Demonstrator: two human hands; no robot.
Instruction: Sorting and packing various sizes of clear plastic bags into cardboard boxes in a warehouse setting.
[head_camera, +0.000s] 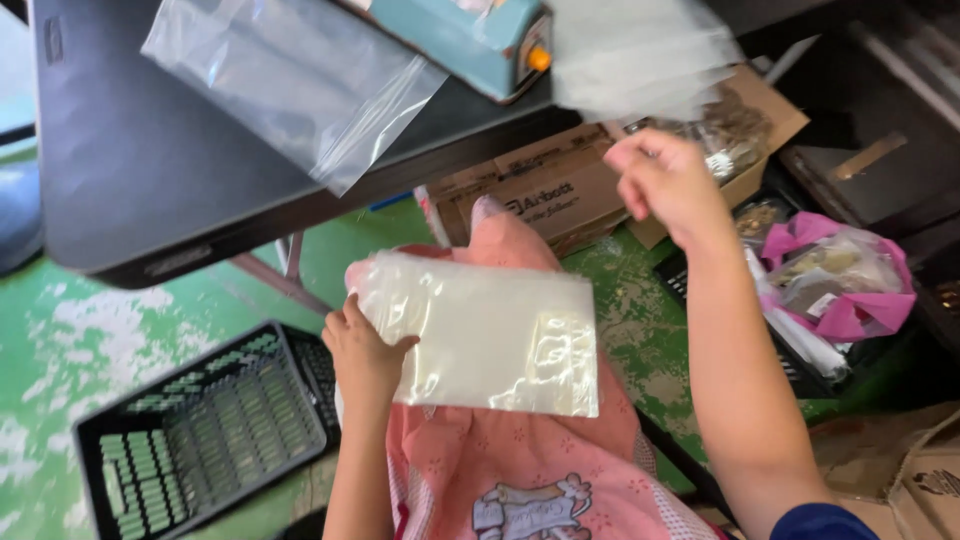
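Over lap, left hand gripping clear bag edge; right hand hovering up-right, fingers loosely curled, holding nothing, below blurred bags.

Dark table with clear bag, sealer

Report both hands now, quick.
Left hand: closed on the edge of a stack of clear plastic bags.
Right hand: raised, fingers curled; whether it grips anything cannot be told.
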